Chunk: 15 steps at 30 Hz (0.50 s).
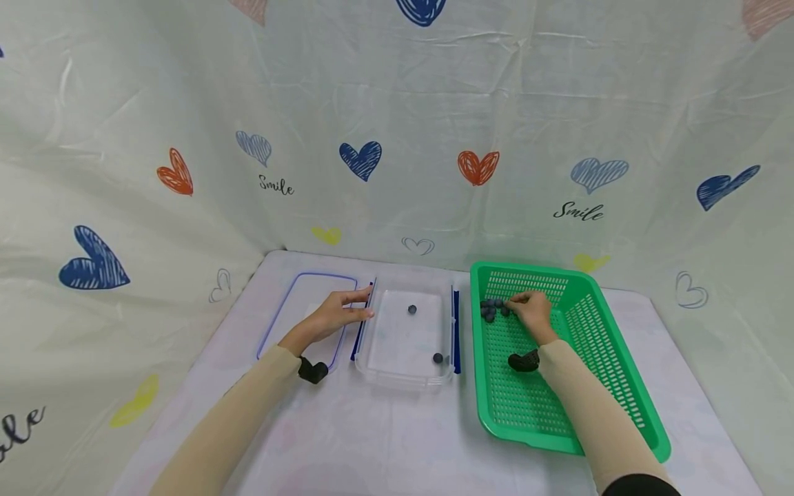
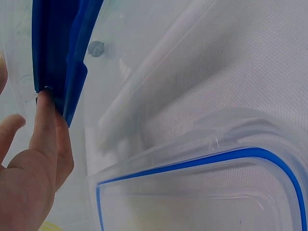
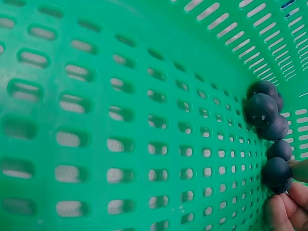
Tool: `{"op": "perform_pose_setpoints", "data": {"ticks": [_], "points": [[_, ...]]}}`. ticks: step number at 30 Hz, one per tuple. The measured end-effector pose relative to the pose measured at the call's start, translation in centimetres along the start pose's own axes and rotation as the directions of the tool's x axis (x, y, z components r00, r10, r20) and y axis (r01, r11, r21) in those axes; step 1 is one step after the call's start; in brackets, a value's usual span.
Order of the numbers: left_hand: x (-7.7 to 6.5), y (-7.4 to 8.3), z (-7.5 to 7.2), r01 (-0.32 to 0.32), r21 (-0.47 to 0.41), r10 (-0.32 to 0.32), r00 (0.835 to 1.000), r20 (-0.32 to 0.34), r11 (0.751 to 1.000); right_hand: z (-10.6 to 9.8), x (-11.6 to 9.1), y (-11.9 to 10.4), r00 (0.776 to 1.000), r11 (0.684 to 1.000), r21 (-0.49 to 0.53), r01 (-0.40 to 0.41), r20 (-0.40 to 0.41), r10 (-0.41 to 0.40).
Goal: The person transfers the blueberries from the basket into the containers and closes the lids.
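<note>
inside the green basket, the right grip touches dark berries.

Your left arm angled toward one o'clock, left hand toward two, fingers parted. Your right arm toward eleven, right hand pinching.

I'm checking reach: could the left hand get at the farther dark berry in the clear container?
Probably yes: the left hand is at the side of the clear container, the lid lies off beside it, and nothing visible covers the farther dark berry.
</note>
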<state>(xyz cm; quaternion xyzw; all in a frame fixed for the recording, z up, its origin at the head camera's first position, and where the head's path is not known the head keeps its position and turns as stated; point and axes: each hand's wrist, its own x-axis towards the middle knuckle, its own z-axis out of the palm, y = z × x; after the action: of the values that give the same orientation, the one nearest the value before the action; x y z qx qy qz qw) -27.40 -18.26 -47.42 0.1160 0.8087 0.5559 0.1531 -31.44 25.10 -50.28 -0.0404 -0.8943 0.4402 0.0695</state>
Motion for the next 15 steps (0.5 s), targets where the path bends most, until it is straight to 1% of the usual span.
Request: {"op": "perform_pose_setpoints", "data": {"ticks": [4,8,11,15], "points": [[0.00,0.12,-0.04,0.002,-0.012,-0.002,1.000,0.001,1.000,-0.05,-0.03,-0.08,1.000,1.000,0.015,-0.003,-0.003,0.003],[-0.05,0.26,-0.07,0.006,-0.005,-0.006,1.000,-0.003,1.000,-0.22,-0.14,-0.26,1.000,0.996,0.090,-0.020,-0.006,0.021],[-0.11,0.28,-0.06,0.005,0.010,-0.005,1.000,-0.004,1.000,-0.20,-0.12,-0.18,0.999,0.990,0.135,-0.051,-0.007,0.052],[-0.19,0.24,-0.02,0.000,0.027,0.000,1.000,-0.009,1.000,0.07,0.13,0.17,0.996,0.990,0.118,-0.082,-0.009,0.083]]}}
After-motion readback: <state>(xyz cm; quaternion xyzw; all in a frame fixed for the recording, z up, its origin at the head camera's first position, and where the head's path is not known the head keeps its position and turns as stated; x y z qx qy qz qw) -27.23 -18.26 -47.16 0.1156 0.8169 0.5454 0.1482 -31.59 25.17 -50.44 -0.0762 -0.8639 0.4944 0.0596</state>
